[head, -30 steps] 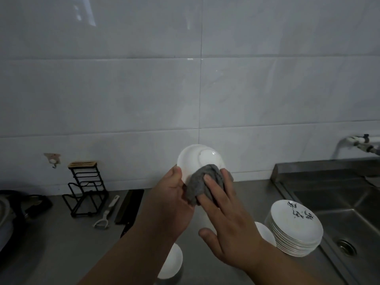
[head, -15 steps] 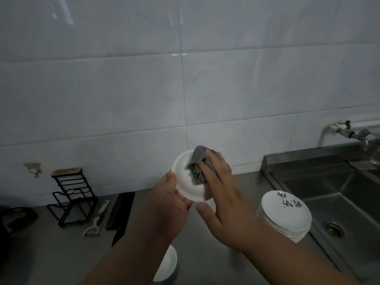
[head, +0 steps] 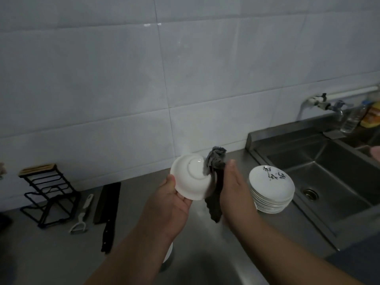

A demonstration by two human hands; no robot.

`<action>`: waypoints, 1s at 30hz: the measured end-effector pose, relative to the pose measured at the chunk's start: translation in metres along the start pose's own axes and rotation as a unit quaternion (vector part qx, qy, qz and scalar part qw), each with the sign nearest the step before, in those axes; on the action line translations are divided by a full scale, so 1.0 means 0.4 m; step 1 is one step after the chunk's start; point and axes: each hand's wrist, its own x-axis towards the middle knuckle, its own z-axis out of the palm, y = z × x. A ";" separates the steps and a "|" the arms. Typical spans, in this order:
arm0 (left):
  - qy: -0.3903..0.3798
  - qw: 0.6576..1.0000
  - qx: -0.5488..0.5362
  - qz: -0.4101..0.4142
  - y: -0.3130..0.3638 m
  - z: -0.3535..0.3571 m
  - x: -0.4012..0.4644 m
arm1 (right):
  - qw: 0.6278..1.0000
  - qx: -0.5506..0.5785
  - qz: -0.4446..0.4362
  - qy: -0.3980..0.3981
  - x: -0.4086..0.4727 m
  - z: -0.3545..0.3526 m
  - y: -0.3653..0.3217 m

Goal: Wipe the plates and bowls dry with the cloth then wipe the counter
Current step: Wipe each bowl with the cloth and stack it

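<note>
My left hand (head: 170, 200) grips a white bowl (head: 190, 179) by its rim, above the steel counter (head: 61, 254), with the bowl's foot ring turned toward me. My right hand (head: 236, 194) holds a grey cloth (head: 214, 163) against the bowl's right side; the cloth's dark tail hangs down below the palm. A stack of white plates (head: 271, 192) with black writing on the top one stands on the counter just right of my right hand. Under my left forearm a sliver of another white dish (head: 169, 253) shows.
A steel sink (head: 329, 177) with a drain and a wall tap (head: 327, 104) lies to the right. On the left of the counter are a black wire rack (head: 49, 194), a white peeler (head: 81, 214) and a dark knife (head: 108, 210). Bottles stand at the far right.
The cloth has slid from the bowl's base to its right edge, and my right hand has turned edge-on. The view has swung right, showing more of the sink.
</note>
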 end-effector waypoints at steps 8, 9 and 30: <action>0.029 0.995 0.019 -0.096 -0.078 -0.058 0.035 | 0.995 -0.022 0.093 0.016 0.037 -0.142 0.095; 0.028 0.993 0.022 -0.110 -0.096 -0.064 0.041 | 0.994 -0.050 0.097 0.014 0.041 -0.165 0.124; 0.174 0.909 0.351 -0.141 -0.499 -0.028 0.227 | 0.917 -0.304 0.171 -0.194 0.292 -0.507 0.361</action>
